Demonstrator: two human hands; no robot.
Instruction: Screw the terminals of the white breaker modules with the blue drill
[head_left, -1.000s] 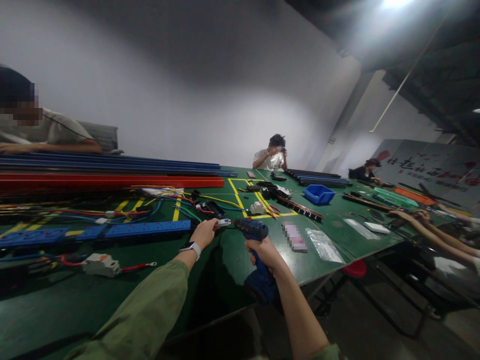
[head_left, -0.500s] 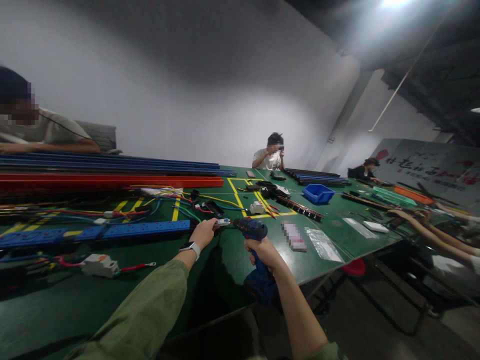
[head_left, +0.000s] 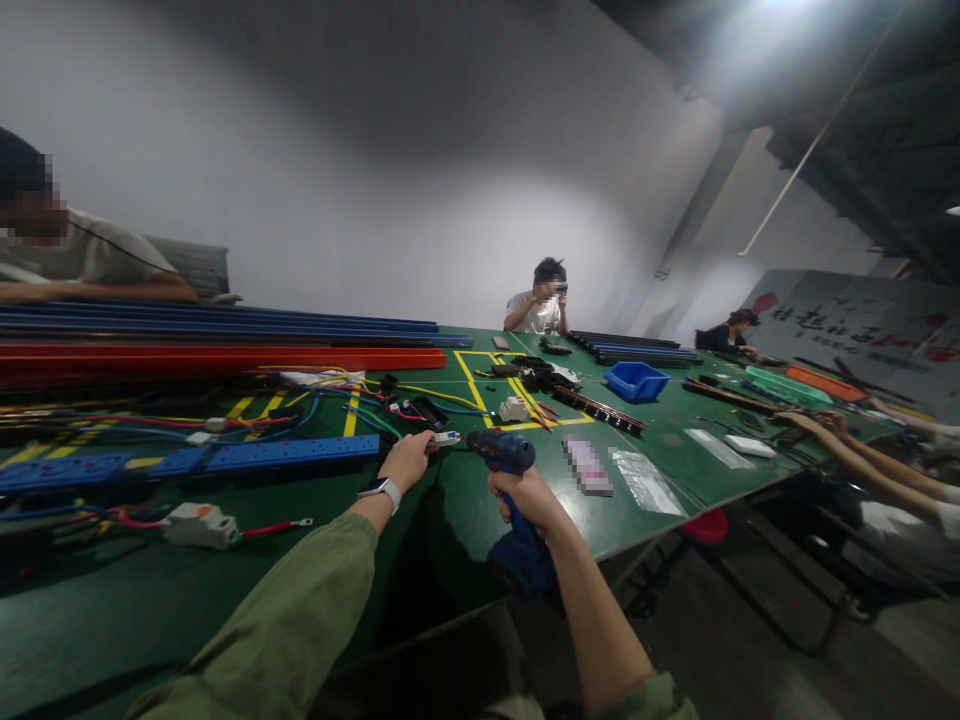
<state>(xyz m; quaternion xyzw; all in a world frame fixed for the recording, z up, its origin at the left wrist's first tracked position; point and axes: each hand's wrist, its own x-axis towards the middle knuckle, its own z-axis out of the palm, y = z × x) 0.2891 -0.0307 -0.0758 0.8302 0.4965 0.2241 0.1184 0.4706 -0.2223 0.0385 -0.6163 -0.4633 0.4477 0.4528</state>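
Observation:
My left hand (head_left: 407,462), with a white watch on its wrist, pinches a small white and blue electrical part (head_left: 447,438) just above the green table (head_left: 465,500). My right hand (head_left: 527,495) is wrapped round the grip of a blue cordless drill (head_left: 510,500), whose nose points left at the small part. A long blue power strip (head_left: 225,458) lies just left of my left hand.
Long red and blue rails (head_left: 225,345) run along the far left. Loose wires, a white breaker (head_left: 196,523) with a red lead, a blue bin (head_left: 636,381) and plastic bags (head_left: 646,482) lie on the table. Other people sit at the left, far end and right; someone's arms (head_left: 862,465) reach in.
The view has shifted slightly upward. Both hands keep their hold on the small part and the drill, with the drill nose staying at the part.

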